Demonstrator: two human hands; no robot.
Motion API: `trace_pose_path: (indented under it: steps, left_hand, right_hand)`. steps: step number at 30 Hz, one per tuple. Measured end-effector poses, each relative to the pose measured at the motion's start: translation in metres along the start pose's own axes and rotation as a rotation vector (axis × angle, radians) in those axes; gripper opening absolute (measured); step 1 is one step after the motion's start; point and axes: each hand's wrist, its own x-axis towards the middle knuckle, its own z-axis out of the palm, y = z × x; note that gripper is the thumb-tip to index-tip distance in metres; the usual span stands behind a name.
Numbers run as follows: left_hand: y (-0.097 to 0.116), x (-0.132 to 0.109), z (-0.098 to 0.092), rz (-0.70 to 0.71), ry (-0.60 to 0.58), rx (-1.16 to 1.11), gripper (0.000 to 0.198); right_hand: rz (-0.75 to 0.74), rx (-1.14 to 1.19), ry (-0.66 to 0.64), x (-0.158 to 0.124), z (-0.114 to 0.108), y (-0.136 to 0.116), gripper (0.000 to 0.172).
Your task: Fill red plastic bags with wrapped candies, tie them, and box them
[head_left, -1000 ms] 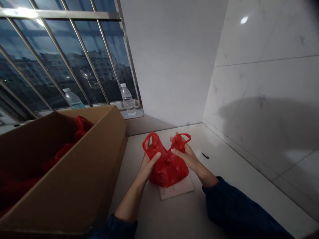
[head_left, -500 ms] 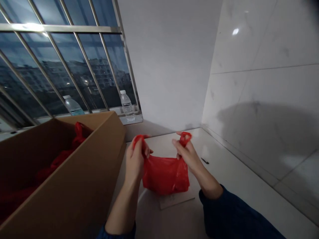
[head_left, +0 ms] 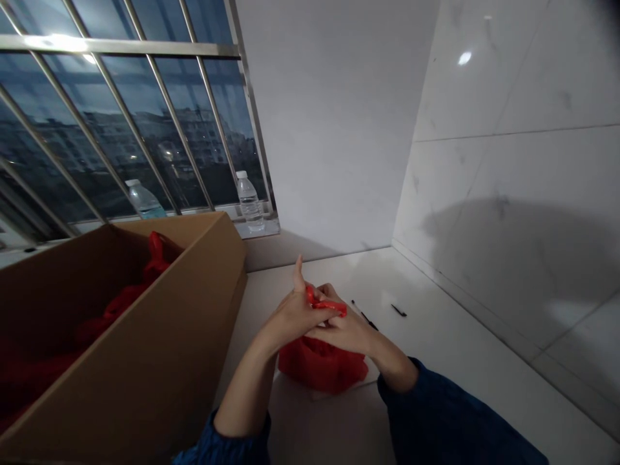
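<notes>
Red plastic bag [head_left: 322, 368]: handles mostly hidden between the left hand [head_left: 295, 316] and right hand [head_left: 345, 332]. Cardboard box [head_left: 145, 329] at 8 o'clock cut off by frame edge, red stuff [head_left: 157, 258] inside partly behind its wall. Black bits [head_left: 398, 310] at 3 o'clock too small to tell.

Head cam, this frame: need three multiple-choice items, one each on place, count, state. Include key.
1. Where is the cardboard box relative to the left hand and right hand?
A) on the person's left
B) on the person's right
C) under them

2. How many plastic water bottles show at the window?
A) one
B) two
C) four

3. What state is the red plastic bag in?
A) lying in the box
B) held by the left hand alone
C) handles gathered between both hands

1 A: the box sits left of both forearms.
2 B: two bottles show, one partly behind the box.
3 C: both hands close around the handles.
</notes>
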Motion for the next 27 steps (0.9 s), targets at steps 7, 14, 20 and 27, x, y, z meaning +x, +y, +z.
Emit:
trace_pose_path:
  steps: [7,14,20,27]
  left_hand:
    - [0.001,-0.005,0.0,-0.065,-0.088,-0.095,0.136]
    - [-0.017,-0.009,-0.005,-0.119,-0.231,-0.442,0.1]
    - [-0.038,-0.004,-0.002,-0.2,-0.241,-0.738,0.064]
    - [-0.033,-0.004,0.005,-0.262,-0.155,-0.733,0.06]
  right_hand:
    - [0.032,-0.021,0.309,0.001,0.02,0.014,0.005]
    - [0.377,0.818,0.257,0.004,0.007,0.008,0.038]
    - [0.326,0.898,0.122,0.001,-0.007,0.015,0.036]
    - [0.1,0.393,0.031,-0.006,-0.023,0.014,0.009]
